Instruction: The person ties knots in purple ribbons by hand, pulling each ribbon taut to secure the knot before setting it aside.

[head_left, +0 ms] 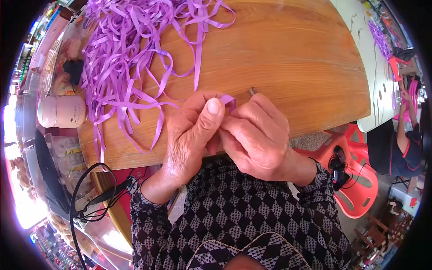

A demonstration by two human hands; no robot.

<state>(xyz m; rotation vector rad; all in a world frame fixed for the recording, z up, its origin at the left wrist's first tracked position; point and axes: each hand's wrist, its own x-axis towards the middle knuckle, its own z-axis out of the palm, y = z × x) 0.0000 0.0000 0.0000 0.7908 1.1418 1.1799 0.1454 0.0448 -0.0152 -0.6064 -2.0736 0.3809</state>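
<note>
At the left, a pale lidded jar [63,111] stands beside a tangled heap of purple ribbons [121,54] spread over the wooden counter [288,58], and one loose strand [148,106] trails to just beside the left hand [191,130]. Working the short purple strip [229,101] between the two hands should go best if that strand is kept clear of the fingers, the left thumb pins the band flat without a twist, and the right fingertips work close to that pinch, so that little slack can slip or curl. As for the grip, the left hand is closed, the strip pressed near the thumb tip and arching toward the other hand. The strip itself sits over the counter's near edge, in front of the person's body, its lower part hidden. The right hand [258,135] is curled, its fingers bunched against the left; how firmly it closes and whether it has hold of the strip cannot be told. Just beyond its knuckles lies a small dark piece [252,92], and farther right are a red plastic chair [360,189] and another person [402,150].
</note>
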